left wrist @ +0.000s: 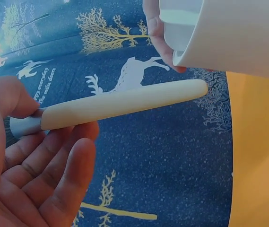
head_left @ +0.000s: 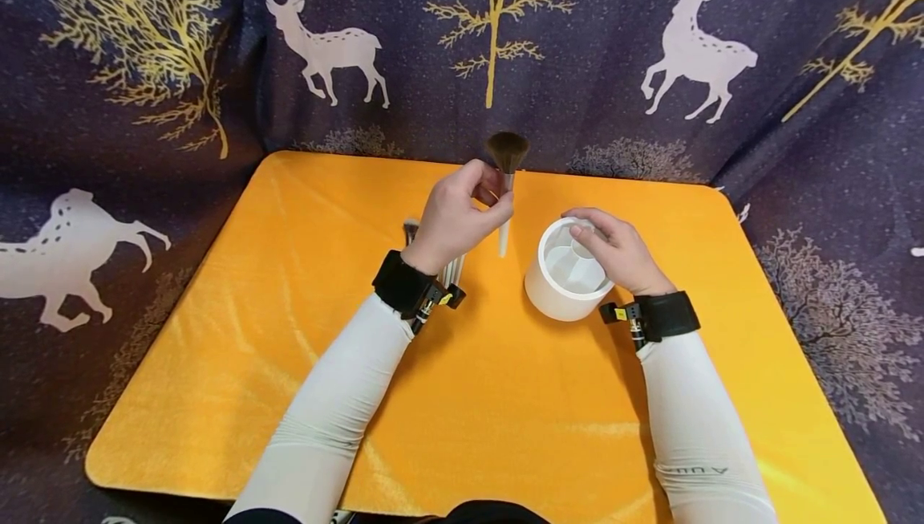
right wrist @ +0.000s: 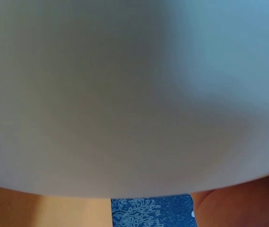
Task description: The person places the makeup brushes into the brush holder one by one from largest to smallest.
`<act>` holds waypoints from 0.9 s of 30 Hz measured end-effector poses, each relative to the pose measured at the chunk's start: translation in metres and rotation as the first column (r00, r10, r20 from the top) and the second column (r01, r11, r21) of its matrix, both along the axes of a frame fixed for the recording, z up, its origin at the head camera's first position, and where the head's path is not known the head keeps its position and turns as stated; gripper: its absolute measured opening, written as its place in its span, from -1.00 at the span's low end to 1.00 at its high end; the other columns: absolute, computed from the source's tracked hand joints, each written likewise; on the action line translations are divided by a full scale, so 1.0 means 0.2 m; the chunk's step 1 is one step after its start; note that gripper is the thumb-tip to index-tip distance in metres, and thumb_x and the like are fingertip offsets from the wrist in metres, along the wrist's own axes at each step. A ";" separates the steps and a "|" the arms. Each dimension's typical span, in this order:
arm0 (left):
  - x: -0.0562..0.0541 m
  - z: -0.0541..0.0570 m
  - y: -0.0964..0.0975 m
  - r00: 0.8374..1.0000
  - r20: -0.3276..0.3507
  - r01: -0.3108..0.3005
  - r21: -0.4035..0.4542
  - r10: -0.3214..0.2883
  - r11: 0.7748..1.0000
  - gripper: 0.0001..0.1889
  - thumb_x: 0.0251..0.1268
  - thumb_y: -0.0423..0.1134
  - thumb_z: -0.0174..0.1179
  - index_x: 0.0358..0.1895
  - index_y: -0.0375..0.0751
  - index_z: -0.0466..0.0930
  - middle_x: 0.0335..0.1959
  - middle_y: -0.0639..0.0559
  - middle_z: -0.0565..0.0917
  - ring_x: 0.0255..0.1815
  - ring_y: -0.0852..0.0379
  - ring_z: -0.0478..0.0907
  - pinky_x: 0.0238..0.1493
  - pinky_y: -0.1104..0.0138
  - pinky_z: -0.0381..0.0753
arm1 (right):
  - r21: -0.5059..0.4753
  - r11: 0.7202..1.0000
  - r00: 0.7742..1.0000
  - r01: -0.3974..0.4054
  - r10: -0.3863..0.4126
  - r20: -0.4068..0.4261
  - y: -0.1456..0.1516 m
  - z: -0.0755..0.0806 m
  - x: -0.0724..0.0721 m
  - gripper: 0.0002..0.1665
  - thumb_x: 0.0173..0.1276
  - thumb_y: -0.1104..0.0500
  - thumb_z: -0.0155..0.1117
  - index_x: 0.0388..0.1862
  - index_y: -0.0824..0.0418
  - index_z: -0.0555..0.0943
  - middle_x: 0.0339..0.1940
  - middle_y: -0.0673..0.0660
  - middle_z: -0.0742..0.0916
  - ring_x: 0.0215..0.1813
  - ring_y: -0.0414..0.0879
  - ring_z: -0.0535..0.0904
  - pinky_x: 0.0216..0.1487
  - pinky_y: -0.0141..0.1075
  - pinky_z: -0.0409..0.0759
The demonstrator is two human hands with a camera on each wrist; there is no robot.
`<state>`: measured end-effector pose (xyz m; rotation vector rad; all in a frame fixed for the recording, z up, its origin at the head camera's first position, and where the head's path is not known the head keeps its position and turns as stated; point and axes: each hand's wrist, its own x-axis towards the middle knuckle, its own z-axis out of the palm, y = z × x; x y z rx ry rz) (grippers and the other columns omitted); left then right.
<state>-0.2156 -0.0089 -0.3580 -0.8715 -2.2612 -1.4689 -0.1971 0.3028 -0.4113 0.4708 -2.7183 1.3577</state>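
Note:
My left hand (head_left: pixel 462 209) pinches a makeup brush (head_left: pixel 508 153) between thumb and fingers near its metal collar. The fluffy dark bristles point up, and the pale handle (left wrist: pixel 125 105) tapers downward, tip free. To the right, a white round brush holder (head_left: pixel 559 298) with inner dividers tilts so its opening shows. My right hand (head_left: pixel 622 251) grips its far right rim, thumb inside and fingers over the outer edge. In the right wrist view the holder's white wall (right wrist: pixel 125 118) fills most of the picture and hides the fingers. More makeup brushes (head_left: pixel 411 229) lie partly hidden beneath my left hand.
An orange cloth covers the table (head_left: pixel 462 420), which has rounded corners. A dark blue curtain (head_left: pixel 440 99) with white deer and golden trees hangs right behind the table and along both sides.

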 end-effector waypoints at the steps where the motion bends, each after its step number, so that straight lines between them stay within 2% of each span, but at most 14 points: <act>1: 0.00 0.00 0.01 1.000 -0.009 0.001 -0.003 -0.001 1.000 -0.84 0.52 -0.26 0.40 -0.01 -0.21 0.66 -0.15 0.01 0.77 -0.14 0.12 0.75 -0.05 0.10 0.73 | -0.001 1.000 1.000 0.000 0.000 0.000 0.00 0.00 0.00 -0.55 0.78 -0.05 0.23 0.46 0.09 0.70 0.40 0.20 0.75 0.42 0.13 0.60 0.43 0.19 0.48; 6: 0.00 0.00 0.04 0.999 -0.040 0.015 -0.003 -0.015 1.000 -0.83 0.51 -0.26 0.40 -0.01 -0.23 0.65 -0.15 0.00 0.78 -0.16 0.14 0.76 -0.12 0.24 0.74 | 0.003 1.000 1.000 -0.002 0.002 -0.006 0.00 -0.01 0.00 -0.55 0.79 -0.04 0.22 0.46 0.09 0.70 0.39 0.19 0.75 0.43 0.11 0.60 0.42 0.17 0.48; 11: -0.01 0.00 0.07 0.998 -0.050 0.029 0.023 -0.028 0.999 -0.83 0.51 -0.29 0.41 -0.02 -0.26 0.65 -0.14 -0.04 0.80 -0.15 0.12 0.77 -0.07 0.16 0.78 | 0.011 1.000 1.000 0.004 -0.004 -0.013 0.01 -0.01 -0.01 -0.55 0.79 -0.08 0.21 0.45 0.08 0.71 0.39 0.18 0.76 0.42 0.11 0.61 0.42 0.16 0.47; 15: -0.01 -0.01 0.10 0.997 -0.072 0.038 0.034 -0.036 0.999 -0.82 0.51 -0.31 0.43 -0.01 -0.27 0.64 -0.14 -0.05 0.80 -0.14 0.11 0.77 -0.04 0.21 0.79 | 0.016 1.000 1.000 0.012 -0.012 -0.008 0.01 -0.01 -0.01 -0.52 0.78 -0.12 0.20 0.45 0.06 0.71 0.40 0.17 0.75 0.45 0.13 0.60 0.45 0.20 0.48; 18: 0.00 -0.01 0.11 0.996 -0.088 0.036 0.040 -0.033 0.999 -0.81 0.51 -0.31 0.43 0.00 -0.28 0.63 -0.15 -0.06 0.79 -0.13 0.12 0.78 -0.11 0.30 0.77 | 0.015 1.000 1.000 0.012 -0.012 -0.004 0.01 -0.01 -0.01 -0.52 0.78 -0.13 0.20 0.46 0.06 0.70 0.41 0.16 0.74 0.47 0.13 0.59 0.47 0.21 0.48; 23: 0.00 0.00 0.13 0.996 -0.084 0.034 0.059 -0.029 0.998 -0.78 0.54 -0.29 0.43 0.07 -0.29 0.63 -0.09 -0.08 0.79 -0.09 0.13 0.79 -0.22 0.35 0.75 | 0.014 1.000 1.000 0.005 -0.005 -0.001 0.01 -0.01 -0.01 -0.51 0.79 -0.13 0.20 0.47 0.07 0.69 0.41 0.17 0.75 0.45 0.13 0.60 0.45 0.20 0.48; 27: 0.00 0.01 0.14 0.995 -0.094 0.031 0.063 -0.025 0.998 -0.76 0.56 -0.29 0.43 0.10 -0.30 0.64 -0.06 -0.09 0.79 -0.08 0.12 0.78 -0.22 0.36 0.74 | 0.007 1.000 1.000 0.003 -0.003 0.007 0.01 -0.01 -0.01 -0.50 0.79 -0.13 0.20 0.48 0.08 0.69 0.41 0.16 0.74 0.45 0.11 0.60 0.46 0.18 0.48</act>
